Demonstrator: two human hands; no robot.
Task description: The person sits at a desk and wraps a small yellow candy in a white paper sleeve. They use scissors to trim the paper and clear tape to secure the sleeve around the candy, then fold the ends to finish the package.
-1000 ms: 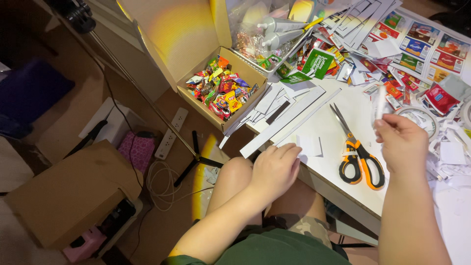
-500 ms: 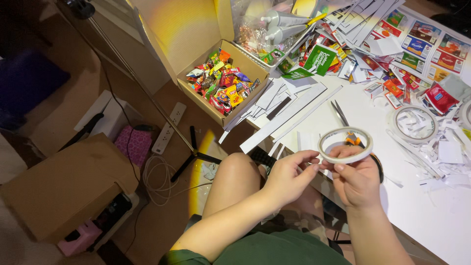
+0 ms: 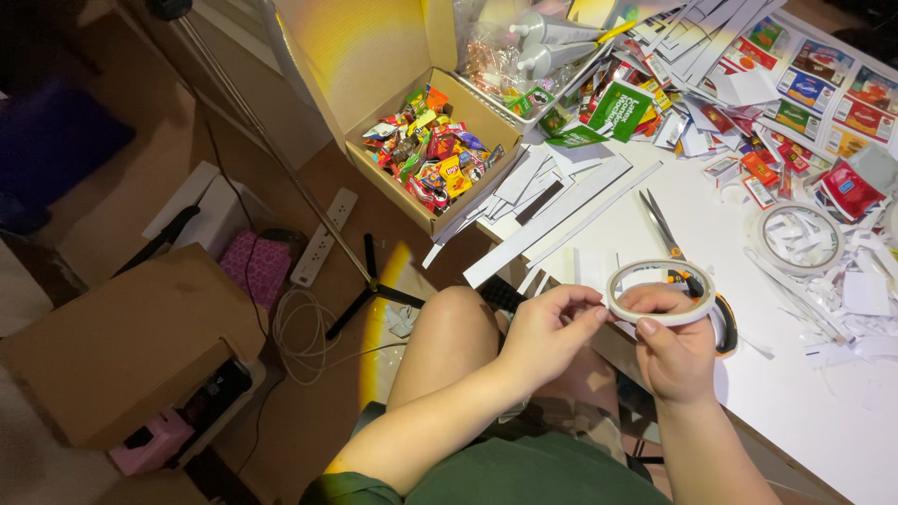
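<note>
Since half a second ago, barely shifted: tape ring held a touch more level, hands in nearly the same place off the near edge of the tabletop, above the bare knee.

Right hand closed on the ring from below, thumb pressed on the near rim, fingers curled under the far side. Left hand pinched shut at the ring's left rim, fingertips on the tape's outer face. Ring thus spanning between both grips, tilted, its open middle facing up.

Thin, flat hoop, pale and glossy, narrow in band, wide in the hole. Just behind it, scissors lying on the tabletop, steel blades pointing away, orange and black handles partly hidden by the right hand. Second ring further right, flat on the white top among curled paper scraps. Long white paper strips fanned near the left edge. Open cardboard box beyond the left corner, filled with shiny, crinkled wrappers in many colours.
</note>
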